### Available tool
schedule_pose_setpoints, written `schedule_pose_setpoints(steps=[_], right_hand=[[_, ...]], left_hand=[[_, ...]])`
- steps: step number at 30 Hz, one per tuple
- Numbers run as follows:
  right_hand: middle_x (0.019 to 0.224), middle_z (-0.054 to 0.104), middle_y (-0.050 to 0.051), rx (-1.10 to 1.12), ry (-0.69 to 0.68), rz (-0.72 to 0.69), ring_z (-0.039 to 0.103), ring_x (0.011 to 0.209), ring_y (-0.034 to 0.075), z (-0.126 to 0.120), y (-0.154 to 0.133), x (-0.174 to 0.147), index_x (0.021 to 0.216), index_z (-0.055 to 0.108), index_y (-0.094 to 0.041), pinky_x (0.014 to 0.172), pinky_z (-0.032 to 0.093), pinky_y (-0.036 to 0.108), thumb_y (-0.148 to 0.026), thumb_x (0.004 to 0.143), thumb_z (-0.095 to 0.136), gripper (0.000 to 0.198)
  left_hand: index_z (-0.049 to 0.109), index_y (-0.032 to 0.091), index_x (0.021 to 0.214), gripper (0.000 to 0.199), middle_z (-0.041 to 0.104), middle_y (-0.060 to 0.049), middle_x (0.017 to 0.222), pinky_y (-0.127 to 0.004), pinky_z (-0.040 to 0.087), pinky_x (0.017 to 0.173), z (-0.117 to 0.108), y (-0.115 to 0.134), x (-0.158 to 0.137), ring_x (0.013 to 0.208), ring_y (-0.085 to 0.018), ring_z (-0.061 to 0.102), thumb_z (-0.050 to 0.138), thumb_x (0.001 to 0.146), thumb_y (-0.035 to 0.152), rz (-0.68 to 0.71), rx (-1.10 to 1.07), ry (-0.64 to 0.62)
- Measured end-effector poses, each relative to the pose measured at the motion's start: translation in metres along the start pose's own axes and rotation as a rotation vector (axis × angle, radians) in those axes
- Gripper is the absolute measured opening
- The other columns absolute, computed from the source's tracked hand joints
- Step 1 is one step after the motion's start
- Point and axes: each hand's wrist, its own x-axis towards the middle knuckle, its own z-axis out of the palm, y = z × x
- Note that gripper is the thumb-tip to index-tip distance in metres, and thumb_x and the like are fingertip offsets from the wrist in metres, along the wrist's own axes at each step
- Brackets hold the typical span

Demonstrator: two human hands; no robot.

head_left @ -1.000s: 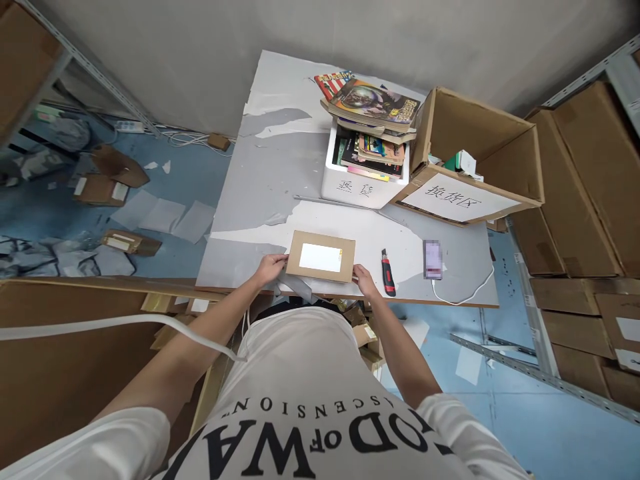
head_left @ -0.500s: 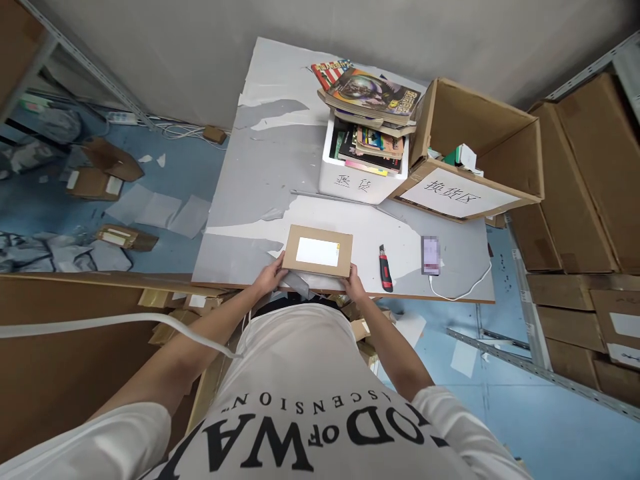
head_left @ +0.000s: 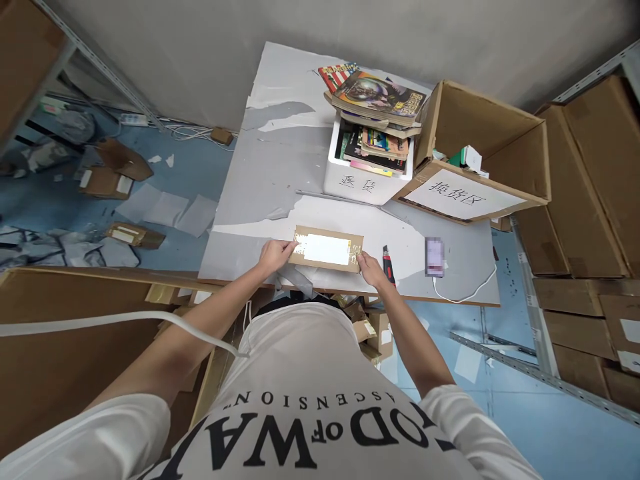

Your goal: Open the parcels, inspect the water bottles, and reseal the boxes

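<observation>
A small brown cardboard box [head_left: 327, 265] with a white label on its upper face is held between my two hands above the front edge of the table. My left hand [head_left: 278, 255] grips its left end, thumb on top. At the right end, my right hand [head_left: 371, 269] pinches the corner. Just right of that hand lies a red and black utility knife [head_left: 389, 265]. A crumpled grey plastic piece [head_left: 296, 280] sits at the table edge below the box.
A phone [head_left: 435, 257] on a white cable lies at the table's right. Behind stand a white bin [head_left: 367, 185] stacked with books and an open cardboard carton [head_left: 493, 193]. Shelving with boxes [head_left: 590, 180] rises on the right; parcels and papers litter the blue floor.
The box has moved slightly right and turned, now showing a narrower face with the label. Both hands have shifted higher on its ends, and my right hand is closer to the utility knife.
</observation>
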Motion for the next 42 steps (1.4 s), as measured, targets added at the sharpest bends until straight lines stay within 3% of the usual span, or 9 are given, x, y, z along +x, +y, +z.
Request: schedule_pose_setpoints(steps=[7, 10, 13, 18, 21, 24, 29, 34, 42], right_hand=[[0.096, 0.069, 0.006, 0.038, -0.001, 0.061, 0.062, 0.079, 0.022, 0.011, 0.024, 0.000, 0.122, 0.058, -0.022, 0.081, 0.047, 0.037, -0.057, 0.090, 0.036, 0.052], [0.106, 0.065, 0.012, -0.065, 0.201, 0.152, 0.061, 0.089, 0.024, -0.001, 0.047, -0.004, 0.126, 0.054, -0.017, 0.086, 0.046, 0.039, -0.053, 0.090, 0.035, 0.054], [0.123, 0.053, 0.020, -0.326, 0.445, 0.373, 0.050, 0.114, 0.032, -0.015, 0.076, -0.007, 0.122, 0.052, -0.015, 0.095, 0.040, 0.047, -0.047, 0.080, 0.055, 0.053], [0.122, 0.049, 0.022, -0.459, 0.323, 0.550, 0.049, 0.115, 0.037, -0.027, 0.104, -0.009, 0.127, 0.045, -0.015, 0.094, 0.039, 0.052, -0.029, 0.074, 0.064, 0.058], [0.124, 0.049, 0.021, -0.414, 0.329, 0.427, 0.049, 0.116, 0.033, -0.037, 0.087, -0.006, 0.136, 0.038, -0.013, 0.097, 0.038, 0.049, -0.025, 0.083, 0.049, 0.055], [0.134, 0.046, 0.017, -0.269, 0.358, 0.092, 0.046, 0.121, 0.030, -0.042, 0.041, 0.000, 0.144, 0.030, -0.016, 0.101, 0.036, 0.046, -0.026, 0.090, 0.034, 0.055], [0.117, 0.060, 0.006, -0.151, -0.121, -0.361, 0.054, 0.108, 0.028, -0.012, -0.056, 0.018, 0.138, 0.046, -0.028, 0.096, 0.041, 0.040, -0.029, 0.085, 0.055, 0.055], [0.097, 0.063, 0.004, -0.624, -0.451, -0.480, 0.062, 0.086, 0.020, 0.020, -0.105, 0.034, 0.137, 0.047, -0.036, 0.082, 0.044, 0.031, -0.014, 0.086, 0.050, 0.056], [0.119, 0.057, 0.010, -1.150, -0.569, -0.591, 0.065, 0.092, 0.021, 0.018, -0.125, 0.034, 0.150, 0.017, -0.037, 0.075, 0.046, 0.030, -0.011, 0.092, 0.034, 0.065]], left_hand=[[0.065, 0.017, 0.117, 0.067, 0.072, -0.009, 0.090, -0.030, 0.045, 0.073, 0.014, 0.001, -0.017, 0.085, -0.027, 0.066, 0.067, 0.067, 0.061, -0.046, -0.048, -0.027], [0.057, 0.015, 0.125, 0.072, 0.068, -0.013, 0.108, -0.036, 0.046, 0.085, 0.019, 0.004, -0.025, 0.098, -0.029, 0.062, 0.072, 0.067, 0.056, -0.026, -0.057, 0.137], [0.064, 0.018, 0.112, 0.040, 0.065, -0.014, 0.113, -0.044, 0.041, 0.098, 0.027, 0.007, -0.031, 0.111, -0.030, 0.056, 0.063, 0.081, 0.043, 0.239, 0.012, 0.208], [0.062, 0.019, 0.118, 0.037, 0.061, -0.011, 0.126, -0.045, 0.039, 0.106, 0.042, 0.007, -0.039, 0.126, -0.024, 0.049, 0.037, 0.091, 0.017, 0.684, 0.055, -0.082], [0.055, 0.017, 0.129, 0.042, 0.054, -0.013, 0.136, -0.047, 0.034, 0.111, 0.048, 0.003, -0.042, 0.134, -0.025, 0.041, 0.038, 0.090, 0.013, 0.725, 0.041, -0.102], [0.053, 0.018, 0.130, 0.042, 0.054, -0.013, 0.135, -0.049, 0.034, 0.111, 0.052, -0.001, -0.043, 0.135, -0.025, 0.040, 0.037, 0.091, 0.013, 0.710, 0.012, -0.085], [0.056, 0.017, 0.127, 0.041, 0.056, -0.014, 0.133, -0.050, 0.034, 0.110, 0.060, -0.005, -0.039, 0.134, -0.025, 0.041, 0.035, 0.092, 0.013, 0.697, -0.003, -0.055], [0.055, 0.015, 0.127, 0.041, 0.058, -0.015, 0.131, -0.050, 0.036, 0.108, 0.065, -0.007, -0.037, 0.132, -0.025, 0.044, 0.037, 0.091, 0.010, 0.762, 0.046, 0.015], [0.051, 0.015, 0.132, 0.049, 0.056, -0.014, 0.134, -0.045, 0.037, 0.109, 0.069, -0.012, -0.039, 0.132, -0.022, 0.045, 0.037, 0.087, 0.002, 0.834, 0.194, 0.106]])
